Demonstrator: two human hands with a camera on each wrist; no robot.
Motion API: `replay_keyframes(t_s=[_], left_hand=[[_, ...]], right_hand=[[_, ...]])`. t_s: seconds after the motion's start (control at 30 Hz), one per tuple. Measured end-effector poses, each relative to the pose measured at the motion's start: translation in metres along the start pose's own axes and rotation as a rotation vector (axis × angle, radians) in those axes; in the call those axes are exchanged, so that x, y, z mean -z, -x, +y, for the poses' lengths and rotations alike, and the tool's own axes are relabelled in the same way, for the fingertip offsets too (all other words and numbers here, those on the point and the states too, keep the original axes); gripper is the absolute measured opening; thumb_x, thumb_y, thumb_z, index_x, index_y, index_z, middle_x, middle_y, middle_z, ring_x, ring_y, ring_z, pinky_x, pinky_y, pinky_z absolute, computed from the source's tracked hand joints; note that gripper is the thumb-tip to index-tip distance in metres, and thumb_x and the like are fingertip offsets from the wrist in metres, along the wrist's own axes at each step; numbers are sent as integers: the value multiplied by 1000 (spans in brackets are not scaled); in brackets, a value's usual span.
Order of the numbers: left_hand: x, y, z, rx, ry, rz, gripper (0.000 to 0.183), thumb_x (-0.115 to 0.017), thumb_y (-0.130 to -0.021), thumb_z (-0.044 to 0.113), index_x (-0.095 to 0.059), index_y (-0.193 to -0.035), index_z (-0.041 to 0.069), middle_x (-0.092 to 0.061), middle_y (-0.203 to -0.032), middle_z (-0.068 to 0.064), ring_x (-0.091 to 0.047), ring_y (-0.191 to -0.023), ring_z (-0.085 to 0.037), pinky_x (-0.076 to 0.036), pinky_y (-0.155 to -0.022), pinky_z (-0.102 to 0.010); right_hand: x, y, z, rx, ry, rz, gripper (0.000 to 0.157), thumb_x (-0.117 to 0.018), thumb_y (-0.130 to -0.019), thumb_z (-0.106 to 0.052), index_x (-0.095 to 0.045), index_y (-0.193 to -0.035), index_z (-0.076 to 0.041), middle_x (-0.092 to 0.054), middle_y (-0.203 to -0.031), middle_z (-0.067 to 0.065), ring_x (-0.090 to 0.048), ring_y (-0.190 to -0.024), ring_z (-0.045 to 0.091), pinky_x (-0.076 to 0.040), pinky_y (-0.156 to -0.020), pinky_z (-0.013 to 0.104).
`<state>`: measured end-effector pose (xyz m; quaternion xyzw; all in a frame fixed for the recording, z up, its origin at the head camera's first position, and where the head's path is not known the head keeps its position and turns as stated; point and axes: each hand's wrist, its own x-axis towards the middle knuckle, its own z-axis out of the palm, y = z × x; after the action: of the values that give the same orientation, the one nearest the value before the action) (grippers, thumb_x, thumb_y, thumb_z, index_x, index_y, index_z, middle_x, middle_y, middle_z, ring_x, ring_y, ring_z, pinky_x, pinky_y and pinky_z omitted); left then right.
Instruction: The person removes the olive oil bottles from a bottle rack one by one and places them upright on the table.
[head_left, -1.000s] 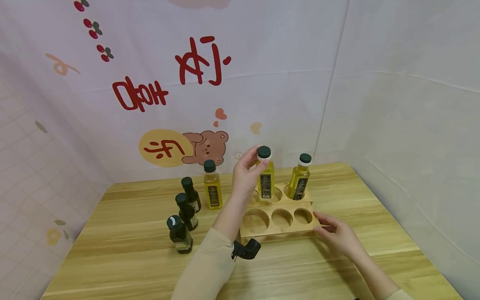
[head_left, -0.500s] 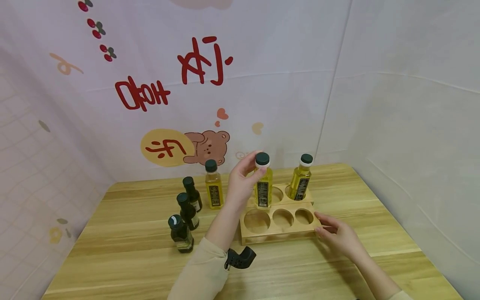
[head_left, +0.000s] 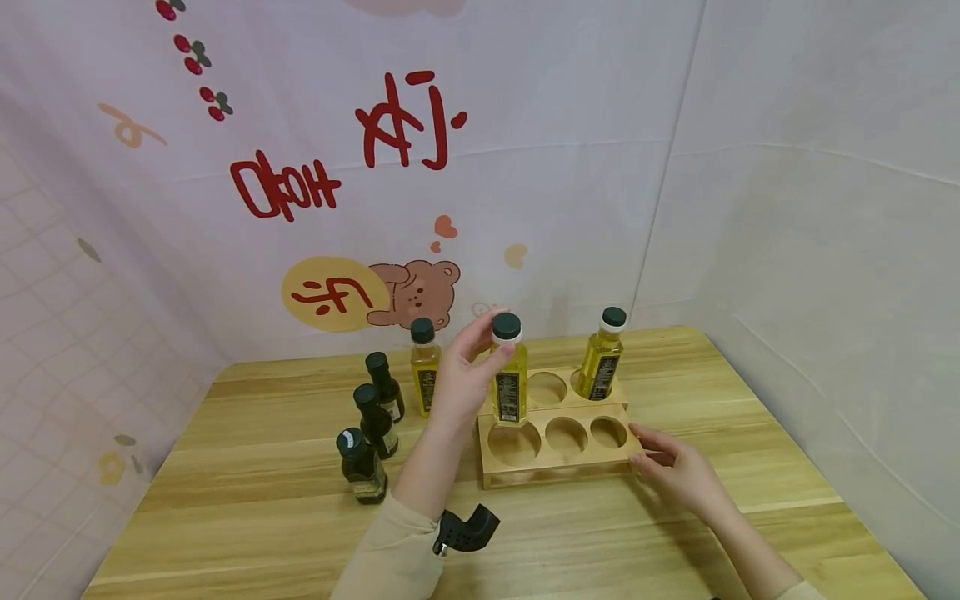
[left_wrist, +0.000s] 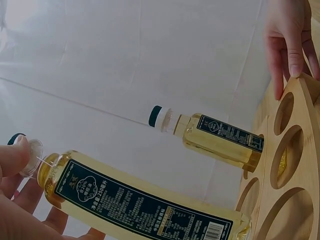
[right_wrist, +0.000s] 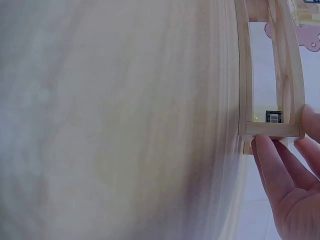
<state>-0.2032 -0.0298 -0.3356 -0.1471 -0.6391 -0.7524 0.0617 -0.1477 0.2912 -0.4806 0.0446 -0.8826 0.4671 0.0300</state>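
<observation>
My left hand [head_left: 463, 379] grips a bottle of yellow oil [head_left: 509, 392] by its neck, just under the dark green cap. The bottle is upright above the left part of a two-tier wooden bottle rack [head_left: 551, 471], partly hiding the back-left hole. In the left wrist view, the black label and barcode of the held oil bottle [left_wrist: 135, 200] show. My right hand [head_left: 682, 475] holds the rack's right end between thumb and fingers, as the right wrist view also shows. A second oil bottle [head_left: 600, 358] stands in the back-right hole, leaning slightly.
Left of the rack, on the wooden table [head_left: 247, 517], stand another yellow oil bottle [head_left: 425, 367], partly behind my left hand, and three dark bottles, the nearest dark bottle [head_left: 363, 475] being squat. A printed cloth wall [head_left: 540, 192] rises behind the table.
My left hand has moved the held oil bottle left and slightly toward me, from over the back-middle hole to the rack's left part. My right hand stays at the rack's end.
</observation>
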Motion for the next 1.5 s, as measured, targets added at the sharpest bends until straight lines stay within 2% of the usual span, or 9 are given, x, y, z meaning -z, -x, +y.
replay_keyframes(t_s=[0.23, 0.47, 0.7, 0.83, 1.0, 1.33, 1.5], left_hand=[[13, 6, 2, 27, -18, 60, 42, -69, -92, 4, -63, -133, 12, -62, -131, -3, -55, -119, -22, -46, -97, -47], [31, 7, 5, -32, -49, 83, 43, -66, -92, -1, -61, -134, 7, -61, -128, -8, -55, -118, -25, -43, -98, -52], [51, 9, 6, 6, -136, 125, 42, -68, -93, 4, -63, -133, 15, -61, -127, -5, -53, -116, -24, -42, -96, -52], [60, 12, 4, 1, -138, 135, 41, -66, -94, 3, -63, -133, 15, -61, -127, -4, -54, -115, -22, -42, -95, -49], [66, 15, 1, -14, -141, 162, 41, -65, -94, 0, -63, -133, 12, -61, -128, -6, -54, -114, -23, -41, -95, -48], [72, 22, -13, 15, -179, 237, 42, -66, -92, -4, -63, -132, 9, -60, -131, -9, -55, -119, -25, -41, -100, -52], [75, 26, -21, 3, -190, 252, 42, -64, -93, -3, -62, -134, 9, -60, -130, -10, -56, -116, -24, -44, -95, -46]], right_hand=[[0, 0, 0, -8, 4, -2, 53, -73, -92, -19, -56, -138, 0, -60, -128, 27, -67, -102, 36, -55, -75, 23], [0, 0, -2, -10, 11, -2, 54, -73, -91, -19, -56, -138, 1, -60, -128, 28, -67, -102, 36, -55, -75, 23], [0, -1, -2, -9, 6, 0, 53, -73, -91, -16, -56, -138, 2, -60, -128, 28, -67, -102, 36, -55, -75, 23], [0, 0, -2, -9, 5, -2, 53, -73, -92, -16, -55, -138, 2, -59, -128, 28, -67, -102, 36, -55, -75, 23], [0, 1, -2, -8, -4, -4, 54, -73, -92, -18, -55, -138, 2, -59, -129, 29, -67, -102, 37, -55, -75, 23], [0, 0, -1, 0, -14, 1, 53, -73, -91, -17, -56, -138, 2, -59, -128, 28, -67, -102, 37, -55, -75, 23], [0, 0, -1, 1, -2, 1, 53, -73, -91, -18, -56, -138, 1, -59, -128, 28, -67, -102, 37, -55, -75, 23]])
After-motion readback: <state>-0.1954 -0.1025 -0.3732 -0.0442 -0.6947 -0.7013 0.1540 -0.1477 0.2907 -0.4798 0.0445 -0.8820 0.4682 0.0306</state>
